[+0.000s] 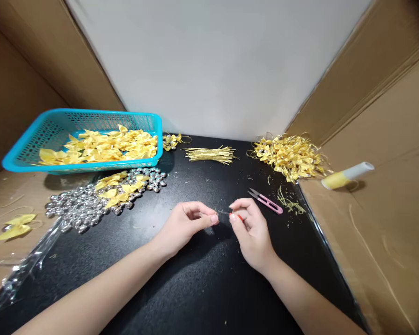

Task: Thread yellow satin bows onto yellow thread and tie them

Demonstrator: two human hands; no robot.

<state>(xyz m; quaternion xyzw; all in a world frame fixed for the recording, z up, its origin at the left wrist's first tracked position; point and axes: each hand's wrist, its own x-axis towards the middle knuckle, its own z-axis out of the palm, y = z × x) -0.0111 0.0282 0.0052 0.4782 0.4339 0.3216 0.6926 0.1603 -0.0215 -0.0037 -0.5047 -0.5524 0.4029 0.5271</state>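
Over the middle of the black table top, my left hand [190, 221] is closed, thumb and forefinger pinching something too small to make out. Facing it, my right hand [252, 232] is closed around a small red-handled tool [240, 217], mostly hidden by the fingers. A thin silvery shaft or wire [223, 212] spans the short gap between both fingertips. Just beyond my right hand lie pink thread snips [268, 202], blades pointing up and left. Behind my hands is a bundle of gold cords [210, 155].
A blue basket [73, 111] of yellow ribbon bows stands at the back left. Silver beads [80, 207] are heaped before it, several bows on top. Bows with gold loops [291, 156] are piled back right, near cord scraps [290, 202] and a white-yellow tube [347, 176]. Cardboard walls flank the table.
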